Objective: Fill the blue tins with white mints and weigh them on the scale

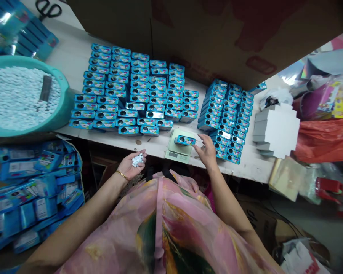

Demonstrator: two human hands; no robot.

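In the head view, my left hand (132, 164) is palm up and cupped around a small heap of white candy tablets (137, 160). It hovers in front of the table's near edge. A small blue candy box (185, 140) stands on a pale green digital scale (175, 149). Just right of that box, my right hand (207, 152) has its thumb and fingers apart, holding nothing. To the far left, a turquoise basin (63, 91) is filled with the same kind of white tablets, and a dark flat piece (45, 88) lies on them.
Rows of blue boxes (140, 85) stand behind the scale, with another group (225, 118) on the right. A large cardboard carton (200, 42) walls off the back. Blue packages (31, 194) fill a container at lower left. Scissors (48, 9) lie at upper left, white cartons (276, 129) at right.
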